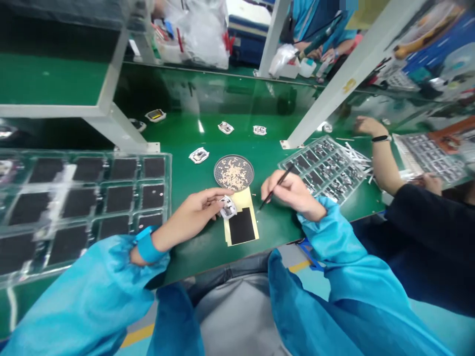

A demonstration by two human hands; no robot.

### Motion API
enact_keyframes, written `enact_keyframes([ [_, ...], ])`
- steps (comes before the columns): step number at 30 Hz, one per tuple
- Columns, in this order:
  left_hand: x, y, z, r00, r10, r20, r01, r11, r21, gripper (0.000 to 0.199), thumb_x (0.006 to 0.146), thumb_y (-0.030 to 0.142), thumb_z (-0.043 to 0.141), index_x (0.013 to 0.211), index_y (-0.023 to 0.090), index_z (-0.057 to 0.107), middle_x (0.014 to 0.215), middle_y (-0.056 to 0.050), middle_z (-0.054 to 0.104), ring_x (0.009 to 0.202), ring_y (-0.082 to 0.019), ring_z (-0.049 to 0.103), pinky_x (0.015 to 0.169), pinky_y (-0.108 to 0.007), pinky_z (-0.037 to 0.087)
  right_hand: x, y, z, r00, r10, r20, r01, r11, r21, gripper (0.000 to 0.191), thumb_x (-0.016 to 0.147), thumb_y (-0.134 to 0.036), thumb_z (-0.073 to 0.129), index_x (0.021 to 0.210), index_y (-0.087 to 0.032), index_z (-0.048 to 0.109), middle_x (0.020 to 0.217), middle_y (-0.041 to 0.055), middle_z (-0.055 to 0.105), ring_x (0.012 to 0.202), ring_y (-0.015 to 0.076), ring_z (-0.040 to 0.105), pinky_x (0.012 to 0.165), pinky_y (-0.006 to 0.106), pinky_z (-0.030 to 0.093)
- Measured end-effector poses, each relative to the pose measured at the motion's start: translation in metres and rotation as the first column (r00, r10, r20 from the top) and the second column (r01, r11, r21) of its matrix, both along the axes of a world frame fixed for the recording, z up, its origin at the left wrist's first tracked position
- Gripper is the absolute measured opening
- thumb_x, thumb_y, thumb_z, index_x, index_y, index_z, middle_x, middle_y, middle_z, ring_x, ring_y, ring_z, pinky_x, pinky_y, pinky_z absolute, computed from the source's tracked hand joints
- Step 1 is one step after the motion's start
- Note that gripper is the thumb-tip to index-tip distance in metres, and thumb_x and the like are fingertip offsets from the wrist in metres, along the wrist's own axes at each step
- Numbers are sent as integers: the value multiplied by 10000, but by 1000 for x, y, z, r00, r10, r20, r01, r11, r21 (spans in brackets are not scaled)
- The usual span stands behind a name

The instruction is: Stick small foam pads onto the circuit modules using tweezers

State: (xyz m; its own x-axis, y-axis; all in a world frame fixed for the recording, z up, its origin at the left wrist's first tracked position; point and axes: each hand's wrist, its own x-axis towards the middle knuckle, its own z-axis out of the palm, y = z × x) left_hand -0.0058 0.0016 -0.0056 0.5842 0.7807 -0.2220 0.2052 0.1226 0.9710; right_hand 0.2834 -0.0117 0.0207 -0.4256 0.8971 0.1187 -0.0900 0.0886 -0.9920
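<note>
My left hand (pixel 202 210) grips a small white plastic housing (pixel 228 207) with dark and metallic parts inside. My right hand (pixel 287 190) holds slim black tweezers (pixel 276 186) like a pen, their tip pointing down at the green bench, just right of a yellow sheet. On that yellow sheet (pixel 244 199) lies a black square pad (pixel 242 226), below and right of the housing. Just beyond the sheet stands a round grey perforated dish (pixel 218 174) with many tiny tan and dark pieces in it.
Similar white housings (pixel 199 155) lie farther back. To the left is a clear compartment tray (pixel 168 188) with black pads; another tray (pixel 282 162) holds small metal parts at right. A metal post (pixel 322 84) slants up nearby. A co-worker's arm (pixel 388 163) reaches in from the right.
</note>
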Motion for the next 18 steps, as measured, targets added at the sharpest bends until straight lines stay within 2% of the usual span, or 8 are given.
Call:
enact_keyframes([
  [2,0,0,2,999,38,25,-37,998,-57,441,920,345,638,1336,198,644,1020,-55,707,778,-140,627,676,-244,526,33,-2,13,967,-249,44,248,968,30,274,999,-470,543,894,-219,567,883,57,691,798,191,668,735,362,548],
  [4,0,-1,5,997,74,26,-71,993,-92,436,893,300,660,1319,205,652,990,-46,701,735,-124,613,690,-245,528,78,0,26,800,-559,217,538,829,151,331,980,-527,518,867,-220,575,816,43,640,731,189,634,712,362,537],
  [6,-1,-1,8,994,108,28,-104,989,-107,395,871,287,682,1256,198,677,964,-42,693,713,-115,601,694,-243,524,126,4,33,378,-750,542,649,633,423,332,948,-513,549,900,-204,661,678,28,571,625,175,553,645,327,475],
  [8,0,-1,9,990,134,40,-129,985,-117,356,859,309,705,1192,183,693,931,-42,686,703,-110,590,674,-233,514,167,7,32,-47,-631,774,547,632,549,270,849,-433,670,808,-169,713,632,49,574,638,196,542,645,332,421],
  [9,0,-2,10,989,142,44,-136,983,-124,353,854,326,718,1173,176,695,907,-40,682,691,-107,584,655,-226,506,182,8,28,-114,-540,834,522,682,513,236,818,-395,704,840,-164,746,637,51,598,642,199,549,647,331,406],
  [10,1,-2,11,988,148,45,-141,981,-134,362,849,345,729,1164,169,694,877,-38,679,675,-105,579,634,-220,498,194,8,24,-120,-478,870,506,724,468,235,800,-367,727,911,-165,774,657,48,626,651,198,560,654,326,401],
  [14,4,-2,11,988,148,48,-137,973,-184,413,837,404,753,1136,129,681,793,-50,687,607,-107,590,549,-208,470,218,10,8,59,-349,935,451,845,287,388,801,-355,774,1147,-180,769,709,29,689,621,166,570,663,313,413],
  [18,7,-1,8,983,170,68,-151,964,-221,420,835,410,761,1106,101,673,795,-75,710,597,-114,631,500,-190,452,230,16,16,48,-460,887,387,827,408,264,675,-280,891,879,-155,778,712,66,701,583,149,553,607,316,383],
])
